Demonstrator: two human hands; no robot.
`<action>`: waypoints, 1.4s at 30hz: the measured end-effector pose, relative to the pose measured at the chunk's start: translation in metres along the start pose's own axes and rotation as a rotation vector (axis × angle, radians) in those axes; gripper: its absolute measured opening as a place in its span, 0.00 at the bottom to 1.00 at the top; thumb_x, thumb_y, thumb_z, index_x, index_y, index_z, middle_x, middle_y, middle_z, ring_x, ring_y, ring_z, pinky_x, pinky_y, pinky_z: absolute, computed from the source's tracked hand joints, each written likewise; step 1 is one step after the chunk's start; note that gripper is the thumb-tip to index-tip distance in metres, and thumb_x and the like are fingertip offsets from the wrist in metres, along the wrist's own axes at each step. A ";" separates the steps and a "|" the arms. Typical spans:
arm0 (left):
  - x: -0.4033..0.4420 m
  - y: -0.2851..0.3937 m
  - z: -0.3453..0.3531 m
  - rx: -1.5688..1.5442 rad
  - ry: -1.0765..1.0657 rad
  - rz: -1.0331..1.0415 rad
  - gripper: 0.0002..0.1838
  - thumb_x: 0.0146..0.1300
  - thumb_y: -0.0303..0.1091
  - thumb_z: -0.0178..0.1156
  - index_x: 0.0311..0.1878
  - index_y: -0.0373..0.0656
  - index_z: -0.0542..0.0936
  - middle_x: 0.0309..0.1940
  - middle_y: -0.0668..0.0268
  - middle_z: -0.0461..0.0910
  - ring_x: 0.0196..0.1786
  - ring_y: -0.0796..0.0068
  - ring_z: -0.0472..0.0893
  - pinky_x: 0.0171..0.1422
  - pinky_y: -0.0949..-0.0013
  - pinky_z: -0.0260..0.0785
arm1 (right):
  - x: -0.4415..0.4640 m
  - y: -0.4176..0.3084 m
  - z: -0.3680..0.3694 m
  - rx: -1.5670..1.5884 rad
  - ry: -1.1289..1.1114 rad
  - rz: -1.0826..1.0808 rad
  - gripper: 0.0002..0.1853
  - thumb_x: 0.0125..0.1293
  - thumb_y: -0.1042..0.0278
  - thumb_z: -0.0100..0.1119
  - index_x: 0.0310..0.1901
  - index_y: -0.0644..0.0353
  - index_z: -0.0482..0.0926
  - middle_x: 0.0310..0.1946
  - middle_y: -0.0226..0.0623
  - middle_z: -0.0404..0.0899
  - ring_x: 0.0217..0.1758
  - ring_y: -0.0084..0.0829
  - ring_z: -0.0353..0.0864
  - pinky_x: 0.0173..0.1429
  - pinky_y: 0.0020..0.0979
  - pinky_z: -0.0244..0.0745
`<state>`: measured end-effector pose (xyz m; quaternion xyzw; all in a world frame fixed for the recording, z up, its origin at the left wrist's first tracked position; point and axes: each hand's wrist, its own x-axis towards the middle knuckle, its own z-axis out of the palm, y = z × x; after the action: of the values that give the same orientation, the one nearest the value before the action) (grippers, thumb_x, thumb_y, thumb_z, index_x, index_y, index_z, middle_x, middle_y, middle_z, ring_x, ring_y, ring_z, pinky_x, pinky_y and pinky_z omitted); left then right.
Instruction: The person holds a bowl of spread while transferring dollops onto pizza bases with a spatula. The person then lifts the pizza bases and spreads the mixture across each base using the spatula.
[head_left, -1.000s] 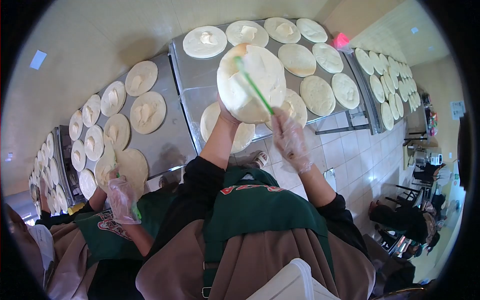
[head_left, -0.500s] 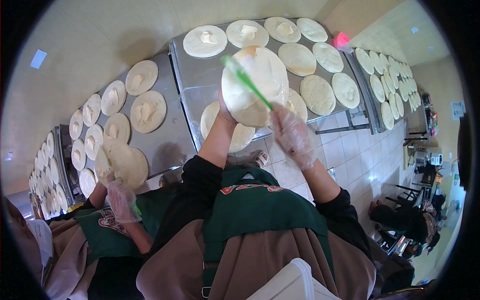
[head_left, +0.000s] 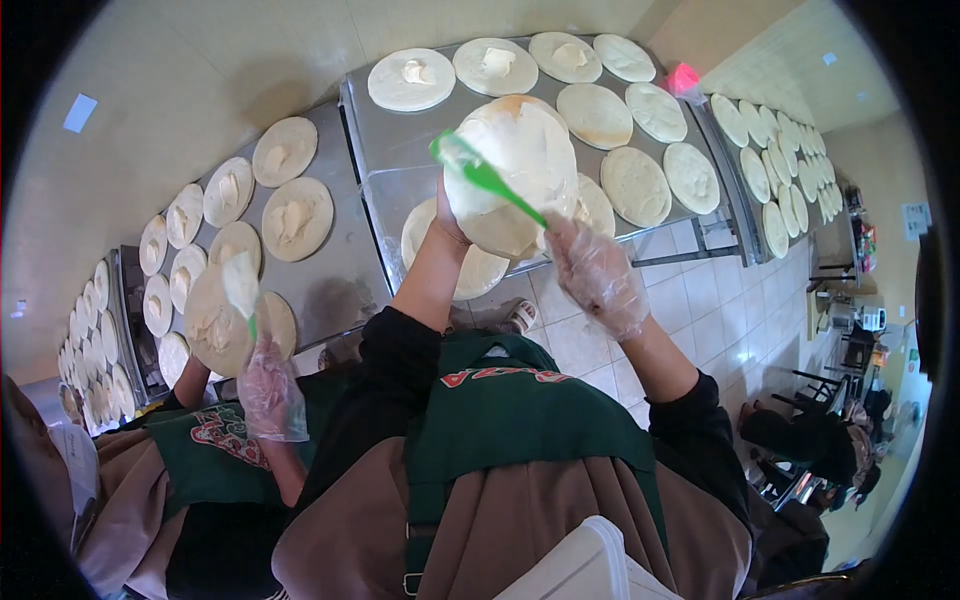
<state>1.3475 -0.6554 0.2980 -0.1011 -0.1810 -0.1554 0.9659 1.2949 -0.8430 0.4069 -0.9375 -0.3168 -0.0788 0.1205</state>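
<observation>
My left hand, bare, grips a round flatbread by its left edge and from beneath, holding it raised over the table's near edge. Its fingers are mostly hidden behind the bread. White creamy spread covers much of the upper face, with a browned patch at the far rim. In a clear plastic glove, my right hand is closed round the handle of a green spatula. The spatula's blade lies over the left part of the bread; whether it touches cannot be made out.
More flatbreads, some with dollops of spread, lie on the metal table. At left, a co-worker's gloved hand holds another spatula by a flatbread. A pink object stands at the table's far right corner. People are in the right background.
My spatula's blade has shifted slightly left and down, and my right hand has moved slightly right and down. The co-worker's spatula has risen away from their bread.
</observation>
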 end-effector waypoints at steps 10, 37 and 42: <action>-0.009 -0.001 -0.008 0.162 0.054 0.022 0.28 0.69 0.49 0.41 0.66 0.43 0.63 0.63 0.56 0.66 0.62 0.57 0.70 0.65 0.51 0.63 | 0.006 0.008 -0.006 0.110 0.080 0.059 0.13 0.63 0.69 0.54 0.50 0.53 0.73 0.28 0.43 0.77 0.30 0.45 0.79 0.32 0.42 0.74; -0.005 0.007 0.023 0.493 0.457 0.334 0.31 0.65 0.53 0.38 0.65 0.43 0.64 0.61 0.57 0.69 0.62 0.56 0.70 0.64 0.51 0.65 | -0.035 -0.021 0.015 0.394 -0.093 -0.015 0.12 0.62 0.73 0.53 0.48 0.58 0.74 0.33 0.47 0.79 0.35 0.48 0.79 0.37 0.41 0.74; -0.004 0.013 0.019 0.410 0.377 0.376 0.33 0.64 0.54 0.37 0.66 0.43 0.63 0.62 0.56 0.68 0.62 0.55 0.69 0.65 0.50 0.64 | -0.023 -0.013 0.006 0.439 0.046 0.107 0.11 0.63 0.73 0.53 0.47 0.58 0.75 0.30 0.49 0.79 0.34 0.48 0.79 0.34 0.42 0.74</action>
<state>1.3416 -0.6377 0.3123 0.0940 -0.0049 0.0492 0.9943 1.2694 -0.8447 0.3983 -0.9022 -0.2732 -0.0230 0.3329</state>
